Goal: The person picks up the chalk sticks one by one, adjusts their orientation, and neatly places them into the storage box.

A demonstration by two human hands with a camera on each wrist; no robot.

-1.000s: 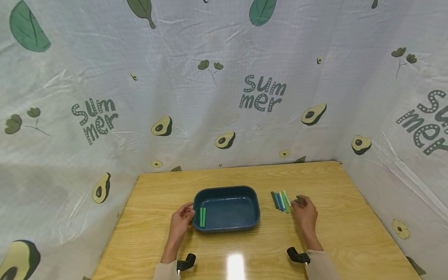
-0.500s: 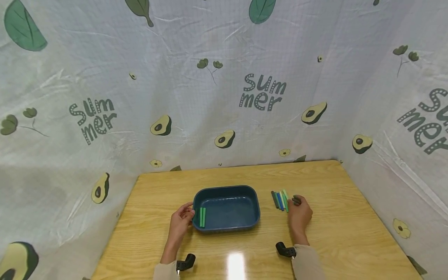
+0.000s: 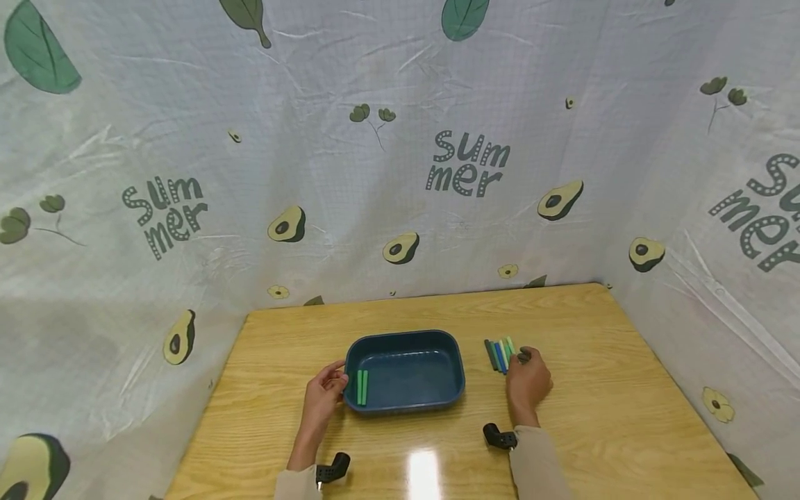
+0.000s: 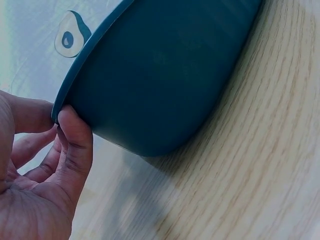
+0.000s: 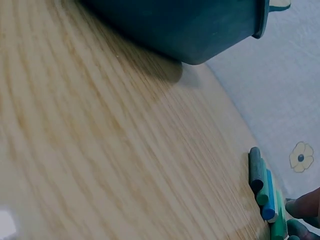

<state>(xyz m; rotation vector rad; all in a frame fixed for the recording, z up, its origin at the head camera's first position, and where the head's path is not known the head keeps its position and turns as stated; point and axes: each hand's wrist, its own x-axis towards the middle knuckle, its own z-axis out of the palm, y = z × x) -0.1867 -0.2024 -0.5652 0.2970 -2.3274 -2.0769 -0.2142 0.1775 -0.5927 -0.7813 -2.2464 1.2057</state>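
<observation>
A deep dark-blue tray stands on the table, with two green chalk-like sticks side by side at its left end. My left hand pinches the tray's left rim between thumb and finger. To the right of the tray, several coloured chalk-like sticks lie in a row: dark, green, blue, pale and light green. My right hand is at the right end of this row, covering the near ends of the green sticks. Its stained fingertips are right beside a green stick; I cannot tell whether they grip it.
The light wooden table reaches back to a white curtain printed with avocados, leaves and lettering. The curtain also hangs on both sides. A glare spot lies on the wood in front of the tray.
My right hand has moved left onto the right end of the stick row, covering more of the green sticks. The left hand and the tray have stayed in place.
</observation>
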